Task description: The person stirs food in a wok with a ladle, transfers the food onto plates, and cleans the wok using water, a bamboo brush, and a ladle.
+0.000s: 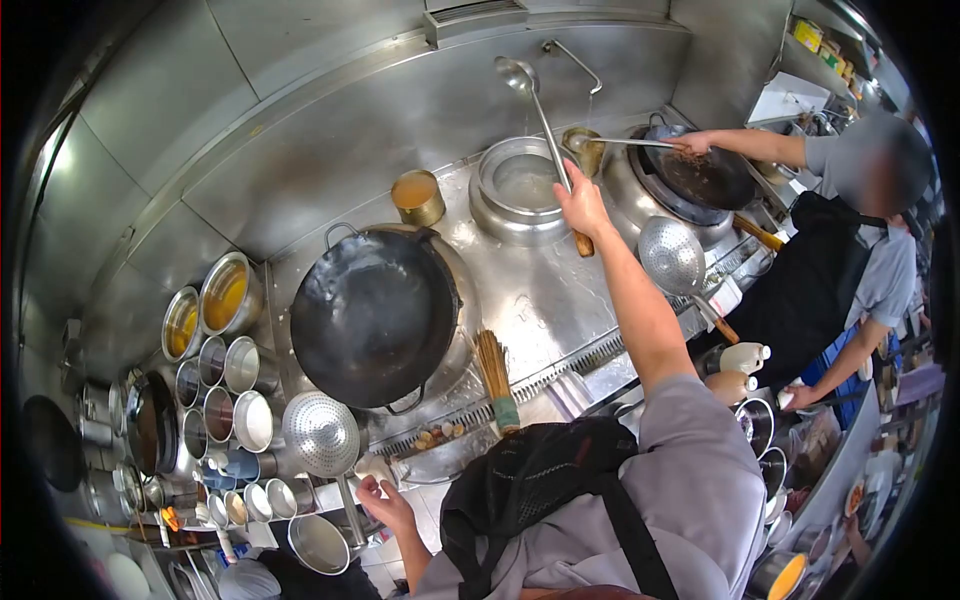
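Observation:
A long metal ladle [543, 110] with a wooden end is in my right hand [580, 203], its bowl raised near the back wall. Below it sits a round steel pot [523, 180] of cloudy liquid. Near the skimmer handle at the front edge, my left hand [388, 505] has its fingers curled; whether it holds anything is too small to tell. The perforated skimmer [321, 434] lies just beyond that hand. A large black wok [373, 318] rests on the stove to the left, with a bamboo brush [494, 370] beside it.
At right a co-worker [830, 260] holds a ladle over another wok [710, 175]. A second skimmer [672, 256] lies between us. Metal cups [253, 426] and bowls of yellow liquid [226, 295] stand left. A brown-liquid can [417, 198] is at the back.

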### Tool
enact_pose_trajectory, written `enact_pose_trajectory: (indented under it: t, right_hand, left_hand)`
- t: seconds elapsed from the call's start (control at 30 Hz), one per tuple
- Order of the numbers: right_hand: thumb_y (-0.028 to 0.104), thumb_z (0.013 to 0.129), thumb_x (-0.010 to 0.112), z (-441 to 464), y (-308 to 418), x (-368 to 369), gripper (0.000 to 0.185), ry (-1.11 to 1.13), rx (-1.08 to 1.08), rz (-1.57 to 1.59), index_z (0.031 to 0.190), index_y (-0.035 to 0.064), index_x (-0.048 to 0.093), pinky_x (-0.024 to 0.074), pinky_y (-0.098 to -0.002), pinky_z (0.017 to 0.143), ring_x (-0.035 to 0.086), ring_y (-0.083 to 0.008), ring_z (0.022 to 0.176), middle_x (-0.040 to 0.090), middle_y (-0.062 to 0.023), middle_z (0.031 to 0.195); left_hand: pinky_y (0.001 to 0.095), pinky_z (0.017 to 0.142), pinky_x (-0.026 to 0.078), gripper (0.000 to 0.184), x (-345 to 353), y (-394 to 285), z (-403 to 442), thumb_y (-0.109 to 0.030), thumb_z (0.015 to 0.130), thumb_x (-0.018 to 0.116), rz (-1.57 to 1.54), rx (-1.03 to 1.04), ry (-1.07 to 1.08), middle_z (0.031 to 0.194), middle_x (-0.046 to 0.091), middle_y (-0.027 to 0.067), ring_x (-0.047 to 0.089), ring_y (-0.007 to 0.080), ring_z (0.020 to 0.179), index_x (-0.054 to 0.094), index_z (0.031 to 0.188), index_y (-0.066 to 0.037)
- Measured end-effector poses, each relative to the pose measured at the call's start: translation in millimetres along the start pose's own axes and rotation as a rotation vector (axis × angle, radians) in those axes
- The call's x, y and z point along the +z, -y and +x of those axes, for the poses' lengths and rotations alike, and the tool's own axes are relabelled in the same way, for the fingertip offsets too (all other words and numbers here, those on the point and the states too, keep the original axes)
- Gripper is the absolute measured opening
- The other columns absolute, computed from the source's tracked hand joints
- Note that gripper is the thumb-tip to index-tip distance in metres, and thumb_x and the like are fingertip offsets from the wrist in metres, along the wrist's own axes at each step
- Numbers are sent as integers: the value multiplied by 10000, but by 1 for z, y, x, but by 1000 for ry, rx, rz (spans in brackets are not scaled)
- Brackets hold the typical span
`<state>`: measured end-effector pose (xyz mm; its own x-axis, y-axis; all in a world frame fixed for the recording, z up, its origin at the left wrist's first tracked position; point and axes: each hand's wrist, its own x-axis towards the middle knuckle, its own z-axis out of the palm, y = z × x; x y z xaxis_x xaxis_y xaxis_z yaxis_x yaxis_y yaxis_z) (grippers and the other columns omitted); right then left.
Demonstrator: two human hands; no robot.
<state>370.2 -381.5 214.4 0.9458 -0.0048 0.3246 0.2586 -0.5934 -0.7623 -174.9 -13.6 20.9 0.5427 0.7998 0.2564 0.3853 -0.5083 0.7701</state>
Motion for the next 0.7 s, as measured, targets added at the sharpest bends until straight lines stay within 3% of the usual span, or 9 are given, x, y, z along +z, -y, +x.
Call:
enact_pose_trajectory:
  t: [0.1,0.23,0.3,0.37,0.53,0.63,0.7]
  right_hand:
    - [220,949,664,19,4,-13,634,3,82,67,1512,9,461,489,-453,1039,626,-443,1230,653,-302,1295]
    - [220,926,646,70,-12,-49,597,-77,266,127,1464,-1,516,524,-458,999,685,-429,1131,690,-311,1203]
    - [236,938,642,129,-94,-44,652,-212,122,-131,1523,12,460,556,-391,553,680,-229,572,721,-171,790]
    - [221,936,611,126,-83,-58,654,-187,187,-23,1533,10,449,545,-382,528,665,-217,552,702,-149,757]
    - [199,930,620,120,-108,-67,672,-175,70,-96,1540,-9,433,525,-372,506,615,-182,511,670,-127,731]
    - [219,934,642,100,-90,-87,660,-177,44,-60,1526,-5,452,559,-398,597,677,-240,592,713,-170,804]
    - [253,942,651,89,-66,-108,631,-170,-70,-149,1489,-14,484,489,-454,1041,622,-458,1225,644,-318,1291]
  left_hand:
    - [407,828,479,292,3,1,-4,5,904,615,9,9,-17,1062,539,158,548,300,961,537,1184,35]
    - [405,823,476,295,10,-9,-3,18,902,609,-2,4,-18,1059,531,152,542,294,959,534,1186,36]
    - [408,827,478,287,12,-14,-2,19,901,609,-3,12,-21,1074,528,155,543,295,967,530,1177,38]
    - [411,834,478,269,14,-21,-1,20,904,608,-2,-3,-22,1081,525,161,542,301,971,524,1158,41]
    - [418,833,473,255,27,-18,-5,10,909,612,-31,3,-18,1078,518,165,538,308,970,516,1144,41]
    - [418,831,471,260,30,-20,3,2,910,620,-7,45,32,1073,517,167,537,309,966,517,1145,40]
    - [417,831,471,263,32,-29,10,0,908,623,6,58,64,1069,517,167,536,307,962,518,1147,39]
